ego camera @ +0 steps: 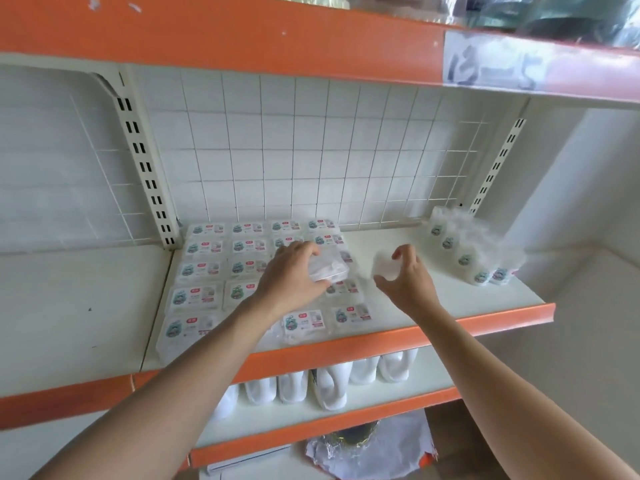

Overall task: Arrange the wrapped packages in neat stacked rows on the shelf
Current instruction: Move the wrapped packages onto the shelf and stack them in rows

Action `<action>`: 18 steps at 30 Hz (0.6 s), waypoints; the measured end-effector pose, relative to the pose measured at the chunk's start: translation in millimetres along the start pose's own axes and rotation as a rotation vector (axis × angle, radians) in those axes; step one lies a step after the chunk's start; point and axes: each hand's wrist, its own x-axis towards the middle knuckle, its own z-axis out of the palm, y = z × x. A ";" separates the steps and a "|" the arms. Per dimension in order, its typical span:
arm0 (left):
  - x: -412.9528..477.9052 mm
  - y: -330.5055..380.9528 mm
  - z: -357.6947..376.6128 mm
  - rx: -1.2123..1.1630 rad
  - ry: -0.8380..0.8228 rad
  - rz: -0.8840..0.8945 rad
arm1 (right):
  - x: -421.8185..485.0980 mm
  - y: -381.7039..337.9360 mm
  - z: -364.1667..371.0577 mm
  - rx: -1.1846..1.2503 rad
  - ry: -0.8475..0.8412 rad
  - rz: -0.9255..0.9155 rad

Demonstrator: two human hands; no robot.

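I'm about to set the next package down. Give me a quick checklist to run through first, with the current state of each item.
1. Left hand has a firm grip on the held package: ok.
2. Right hand holds something; there is only a white blur by its curled fingers: cannot tell.
3. Flat rows on the left lie aligned: ok.
4. Bare shelf space beside the rows: ok.
5. Upright row at the right is sorted into the flat rows: not ok.
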 end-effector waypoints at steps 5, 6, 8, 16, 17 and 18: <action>-0.5 8.5 10.6 0.005 0.013 -0.056 | 10.7 15.8 4.0 -0.023 -0.068 -0.057; -0.4 10.7 12.8 0.008 0.011 -0.061 | 11.1 15.8 3.4 -0.043 -0.073 -0.060; 0.2 14.8 17.0 0.011 0.006 -0.067 | 13.3 14.9 2.1 -0.083 -0.031 -0.080; 3.7 19.3 15.8 -0.007 0.020 -0.045 | 11.9 -11.3 3.8 0.035 0.099 -0.539; 4.1 18.9 14.3 -0.008 0.026 -0.040 | 11.2 -17.5 4.6 0.072 0.056 -0.555; 4.5 18.1 12.8 -0.003 0.038 -0.037 | 10.6 -22.9 6.1 0.109 0.020 -0.560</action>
